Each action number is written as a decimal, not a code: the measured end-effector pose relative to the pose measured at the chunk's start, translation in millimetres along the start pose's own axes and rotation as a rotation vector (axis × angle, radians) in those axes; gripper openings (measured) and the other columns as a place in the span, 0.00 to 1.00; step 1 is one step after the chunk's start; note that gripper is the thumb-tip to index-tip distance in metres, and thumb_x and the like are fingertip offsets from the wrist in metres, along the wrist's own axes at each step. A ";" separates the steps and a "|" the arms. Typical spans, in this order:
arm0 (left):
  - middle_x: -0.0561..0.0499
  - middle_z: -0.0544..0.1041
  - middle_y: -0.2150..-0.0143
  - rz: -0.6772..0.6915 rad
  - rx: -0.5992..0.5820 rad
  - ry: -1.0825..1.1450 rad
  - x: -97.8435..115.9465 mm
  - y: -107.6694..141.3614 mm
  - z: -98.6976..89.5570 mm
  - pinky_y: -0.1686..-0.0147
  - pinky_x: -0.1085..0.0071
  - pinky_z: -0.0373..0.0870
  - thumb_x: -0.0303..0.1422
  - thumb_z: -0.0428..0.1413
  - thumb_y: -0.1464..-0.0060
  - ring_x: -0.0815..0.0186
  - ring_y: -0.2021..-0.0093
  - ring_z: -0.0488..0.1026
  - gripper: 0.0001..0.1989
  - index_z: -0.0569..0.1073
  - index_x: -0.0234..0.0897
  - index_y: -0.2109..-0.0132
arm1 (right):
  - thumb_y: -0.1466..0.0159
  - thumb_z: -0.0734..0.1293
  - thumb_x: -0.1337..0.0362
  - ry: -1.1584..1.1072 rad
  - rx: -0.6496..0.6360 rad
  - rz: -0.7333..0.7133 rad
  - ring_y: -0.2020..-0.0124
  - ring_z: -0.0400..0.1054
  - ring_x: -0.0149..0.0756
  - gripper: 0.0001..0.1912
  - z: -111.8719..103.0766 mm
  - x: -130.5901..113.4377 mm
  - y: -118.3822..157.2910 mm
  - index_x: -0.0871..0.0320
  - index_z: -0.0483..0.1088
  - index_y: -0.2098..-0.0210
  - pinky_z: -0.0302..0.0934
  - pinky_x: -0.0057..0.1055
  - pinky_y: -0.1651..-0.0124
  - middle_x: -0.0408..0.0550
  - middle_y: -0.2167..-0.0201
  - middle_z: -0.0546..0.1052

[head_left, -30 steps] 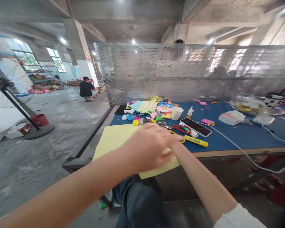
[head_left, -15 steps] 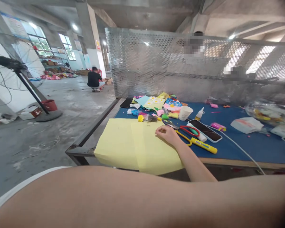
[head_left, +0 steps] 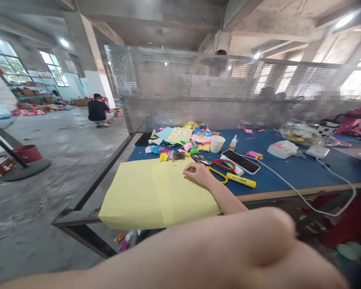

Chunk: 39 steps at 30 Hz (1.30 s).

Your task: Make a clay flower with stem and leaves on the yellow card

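The right grip [head_left: 197,172] rests at the far edge of the yellow sheet [head_left: 150,196], released, its fingers loosely curled and holding nothing that shows. The sheet lies under and to the left of the grip, flat on the tabletop [head_left: 289,172], its near end hanging past the wooden edge [head_left: 289,192]. It looks like thin, matte card or heavy paper, with a soft crease running down its middle and a few dark specks on its surface. Stock this light is best steadied with the flat of the fingers rather than the knuckles, with the pressure kept even on both sides of the crease so that the overhanging end doesn't drag it askew. Just beyond the grip and to its right lie scissors [head_left: 212,162] with red and yellow looped handles, a stubby yellow glue stick [head_left: 241,180] and a glossy black phone [head_left: 240,161]. Farther off sit a smooth white paper cup [head_left: 217,143] and a heap of bright foam scraps [head_left: 174,140], while a white cable [head_left: 291,188] curves away to the right. The left arm [head_left: 228,249] crosses close to the camera, blurred and bulky, so whether its grip is open or closed can't be told.
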<state>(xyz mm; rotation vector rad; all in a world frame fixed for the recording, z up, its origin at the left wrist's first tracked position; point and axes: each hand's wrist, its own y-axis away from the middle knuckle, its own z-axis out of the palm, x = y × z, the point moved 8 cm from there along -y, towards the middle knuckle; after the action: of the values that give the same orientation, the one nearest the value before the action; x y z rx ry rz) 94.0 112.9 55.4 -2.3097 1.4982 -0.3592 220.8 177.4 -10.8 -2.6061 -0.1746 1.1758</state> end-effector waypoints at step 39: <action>0.51 0.81 0.63 -0.240 -0.035 0.113 -149.1 -7.6 46.8 0.65 0.71 0.67 0.28 0.47 0.42 0.63 0.63 0.76 0.15 0.76 0.41 0.54 | 0.42 0.70 0.63 0.206 -0.240 -0.429 0.69 0.73 0.36 0.06 26.6 -52.8 -25.5 0.53 0.79 0.65 0.64 0.33 0.59 0.45 0.73 0.81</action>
<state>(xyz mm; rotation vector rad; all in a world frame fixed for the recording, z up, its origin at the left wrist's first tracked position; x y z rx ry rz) 58.7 259.6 14.2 -2.5428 1.2867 -0.5395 166.1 195.4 17.8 -2.6737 -0.8283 0.7728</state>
